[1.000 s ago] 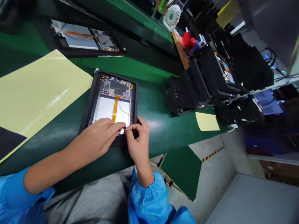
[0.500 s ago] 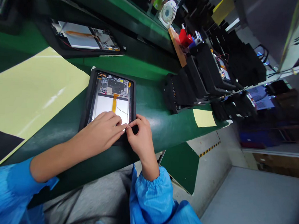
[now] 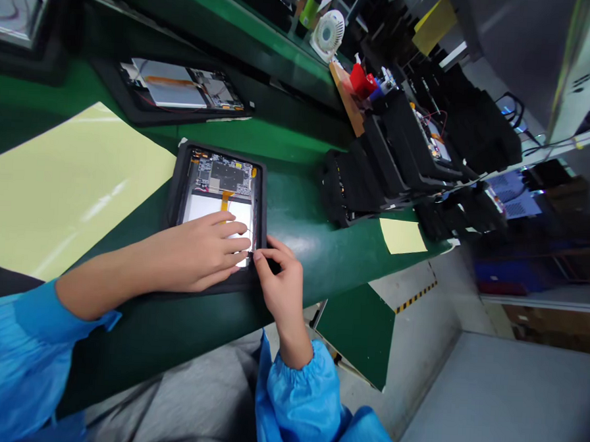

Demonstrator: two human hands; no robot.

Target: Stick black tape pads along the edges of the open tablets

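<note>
An opened tablet in a black frame lies on the green bench, its circuit board, white battery and orange flex cable showing. My left hand rests flat on the battery at the near end, fingers together and pointing right. My right hand is at the tablet's near right corner, thumb and forefinger pinched at the frame edge beside a thin red wire. What lies between those fingertips is too small to tell.
A second opened tablet lies further back on the bench. A large pale yellow sheet covers the left. Stacked black tablet frames, a small yellow sheet and a white fan stand to the right. The bench edge runs just below my hands.
My left hand has flattened and slid a little further onto the battery. My right hand stays pinched at the near right corner. The view has shifted slightly.
</note>
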